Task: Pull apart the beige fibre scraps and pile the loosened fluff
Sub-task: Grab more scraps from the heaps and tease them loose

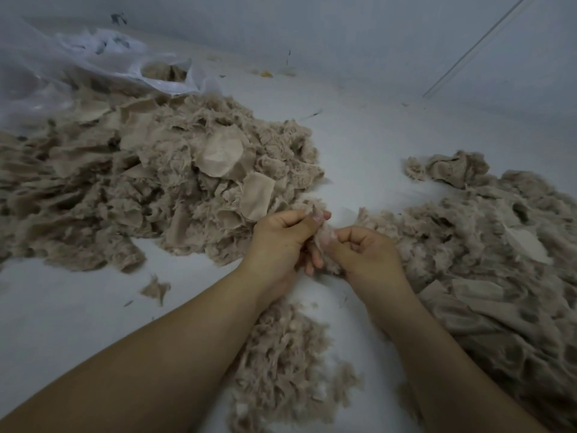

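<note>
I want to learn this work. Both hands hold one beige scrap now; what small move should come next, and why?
Probably draw the left hand and right hand apart: both pinch the same scrap, which looks still unseparated between them.

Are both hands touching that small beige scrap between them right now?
Touching. The head view shows the left hand and the right hand each pinching the beige scrap with curled fingers.

Dim, flat, bluish light with soft shadows (no glare); wide-angle bending and blur at the edges.
</note>
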